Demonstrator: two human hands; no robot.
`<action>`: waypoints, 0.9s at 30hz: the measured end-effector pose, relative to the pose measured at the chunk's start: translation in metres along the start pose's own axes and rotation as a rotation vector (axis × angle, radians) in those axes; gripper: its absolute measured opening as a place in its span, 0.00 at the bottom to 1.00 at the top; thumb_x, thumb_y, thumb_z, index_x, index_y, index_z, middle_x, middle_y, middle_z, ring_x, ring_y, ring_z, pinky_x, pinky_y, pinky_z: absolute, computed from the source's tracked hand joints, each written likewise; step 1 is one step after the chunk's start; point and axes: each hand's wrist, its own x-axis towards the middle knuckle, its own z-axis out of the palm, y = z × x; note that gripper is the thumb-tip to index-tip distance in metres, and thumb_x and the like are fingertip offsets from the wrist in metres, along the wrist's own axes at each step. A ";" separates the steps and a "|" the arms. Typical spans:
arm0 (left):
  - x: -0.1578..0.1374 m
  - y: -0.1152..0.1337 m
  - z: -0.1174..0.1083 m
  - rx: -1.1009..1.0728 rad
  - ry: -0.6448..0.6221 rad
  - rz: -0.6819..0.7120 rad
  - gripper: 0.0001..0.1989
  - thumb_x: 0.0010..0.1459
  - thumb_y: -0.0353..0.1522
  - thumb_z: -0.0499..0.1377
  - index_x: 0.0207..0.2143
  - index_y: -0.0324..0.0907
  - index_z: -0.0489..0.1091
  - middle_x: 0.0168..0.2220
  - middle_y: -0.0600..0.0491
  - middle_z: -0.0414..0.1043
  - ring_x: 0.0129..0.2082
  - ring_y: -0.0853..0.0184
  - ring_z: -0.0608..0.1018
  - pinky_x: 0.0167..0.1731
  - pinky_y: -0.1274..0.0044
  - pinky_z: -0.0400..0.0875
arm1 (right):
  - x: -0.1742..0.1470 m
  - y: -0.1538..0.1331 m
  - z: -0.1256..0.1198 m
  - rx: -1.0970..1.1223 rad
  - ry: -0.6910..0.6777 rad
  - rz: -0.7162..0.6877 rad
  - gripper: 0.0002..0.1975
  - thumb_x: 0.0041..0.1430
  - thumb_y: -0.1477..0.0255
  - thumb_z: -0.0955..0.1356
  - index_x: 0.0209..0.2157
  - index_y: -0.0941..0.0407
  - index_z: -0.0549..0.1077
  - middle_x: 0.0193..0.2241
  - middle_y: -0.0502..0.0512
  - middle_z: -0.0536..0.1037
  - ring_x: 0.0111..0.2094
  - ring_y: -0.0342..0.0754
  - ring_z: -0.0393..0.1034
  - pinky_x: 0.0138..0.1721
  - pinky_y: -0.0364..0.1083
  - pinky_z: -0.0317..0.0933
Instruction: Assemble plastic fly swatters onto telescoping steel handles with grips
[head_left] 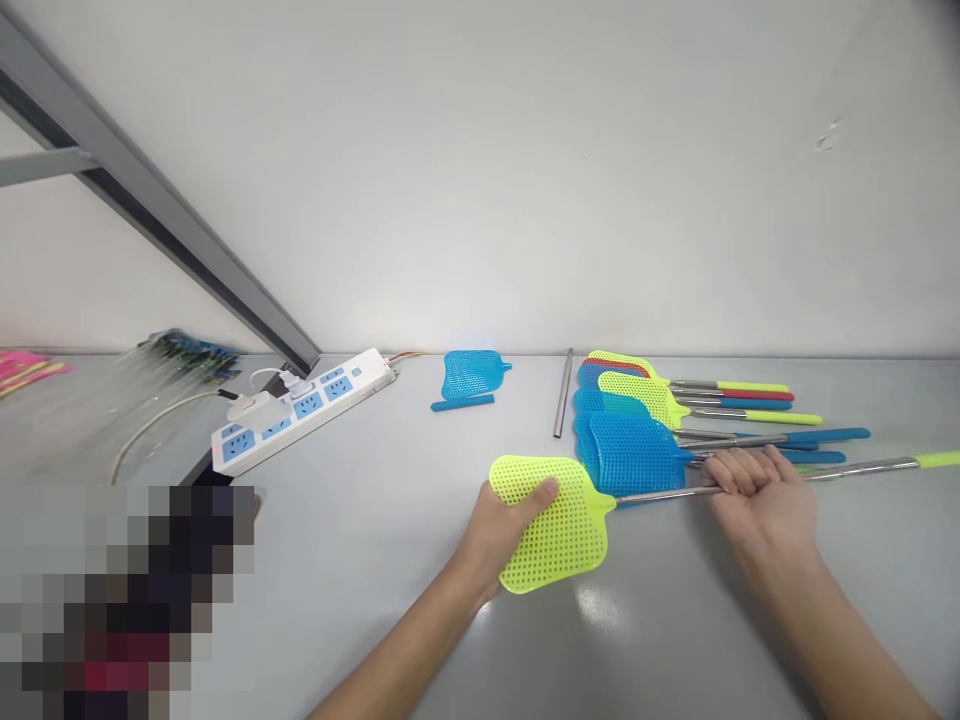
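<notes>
A yellow-green fly swatter [559,540] with a metal rod lies across the front of me, held in both hands. My left hand [499,525] pinches its perforated head, thumb on top and the other fingers hidden beneath. Around the metal rod, my right hand [761,495] is closed, with the yellow-green grip sticking out to the right. Just behind the rod lies a pile of swatters, among them a blue fly swatter [637,452] on top and a yellow-green one [646,400] farther back.
A loose blue swatter head [472,373], a blue handle grip [463,403] and a metal tube [563,393] lie near the wall. At left are a white power strip [304,410] with plugs, a metal frame post [172,200] and clear plastic bags [161,400].
</notes>
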 end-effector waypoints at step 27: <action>-0.002 0.001 0.006 0.093 0.017 -0.002 0.19 0.43 0.41 0.60 0.36 0.38 0.68 0.37 0.45 0.72 0.37 0.59 0.74 0.35 0.71 0.68 | -0.034 0.039 0.005 -0.049 0.021 0.089 0.18 0.54 0.73 0.57 0.17 0.56 0.41 0.12 0.42 0.40 0.12 0.37 0.38 0.11 0.39 0.40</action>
